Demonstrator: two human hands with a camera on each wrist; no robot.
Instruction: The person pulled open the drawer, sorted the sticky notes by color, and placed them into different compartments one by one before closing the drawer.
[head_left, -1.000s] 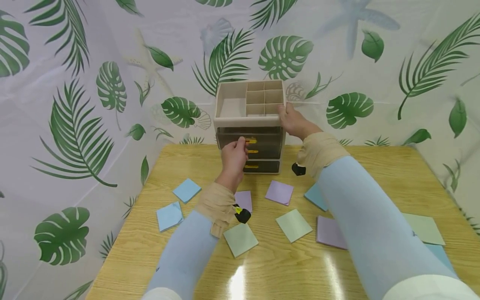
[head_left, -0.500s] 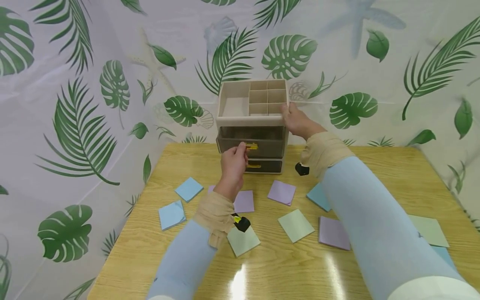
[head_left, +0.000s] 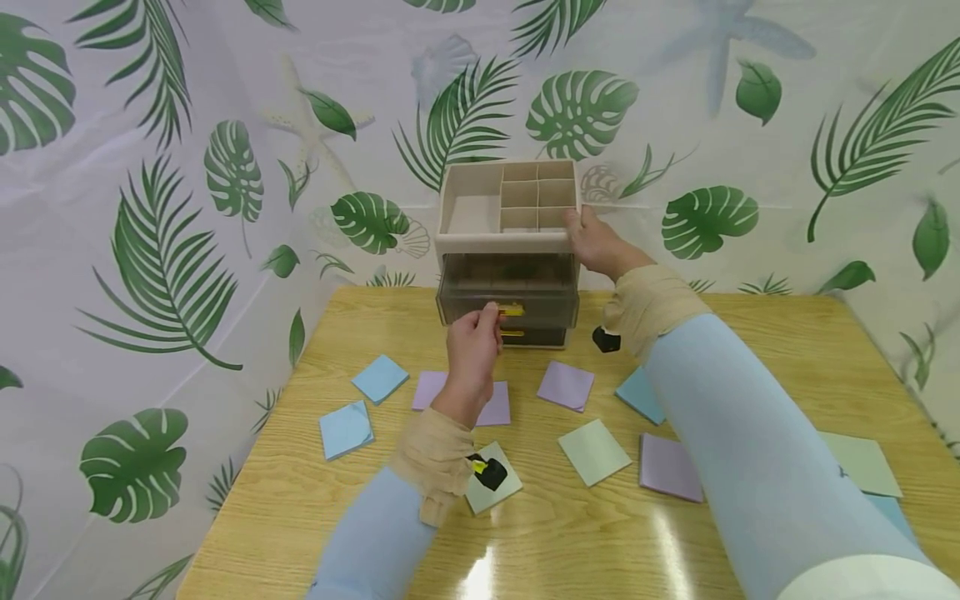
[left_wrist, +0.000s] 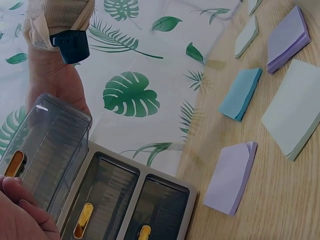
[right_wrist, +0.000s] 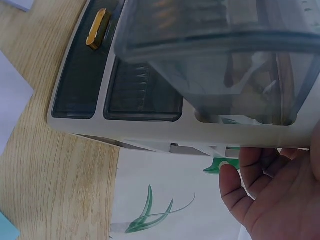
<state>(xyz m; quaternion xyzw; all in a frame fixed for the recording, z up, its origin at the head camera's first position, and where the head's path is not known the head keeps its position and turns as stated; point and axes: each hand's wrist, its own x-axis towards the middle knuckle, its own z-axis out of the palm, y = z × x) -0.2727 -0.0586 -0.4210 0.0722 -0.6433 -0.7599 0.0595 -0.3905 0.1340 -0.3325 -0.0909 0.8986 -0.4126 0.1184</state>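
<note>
A beige desktop organizer [head_left: 480, 242] with a compartment tray on top and dark see-through drawers stands at the back of the wooden table [head_left: 300, 500]. Its top drawer [head_left: 510, 304] is pulled partway out. My left hand [head_left: 491, 318] pinches that drawer's yellow handle [head_left: 513, 309]; the left wrist view shows the drawer [left_wrist: 47, 145] sticking out and the handle [left_wrist: 14, 164] by my fingers [left_wrist: 20, 212]. My right hand [head_left: 583, 225] grips the organizer's upper right corner. In the right wrist view its fingers [right_wrist: 250, 185] lie against the organizer's side [right_wrist: 165, 130], under the drawer [right_wrist: 215, 50].
Several square sticky-note pads lie scattered in front of the organizer: blue pads [head_left: 380, 379] on the left, purple ones [head_left: 566, 385] in the middle, green ones [head_left: 595, 451] nearer me. A leaf-print cloth [head_left: 150, 208] walls in the table at the back and sides.
The top drawer has slid out toward me as my left hand drew back with its handle. My right hand has stayed on the organizer's corner.
</note>
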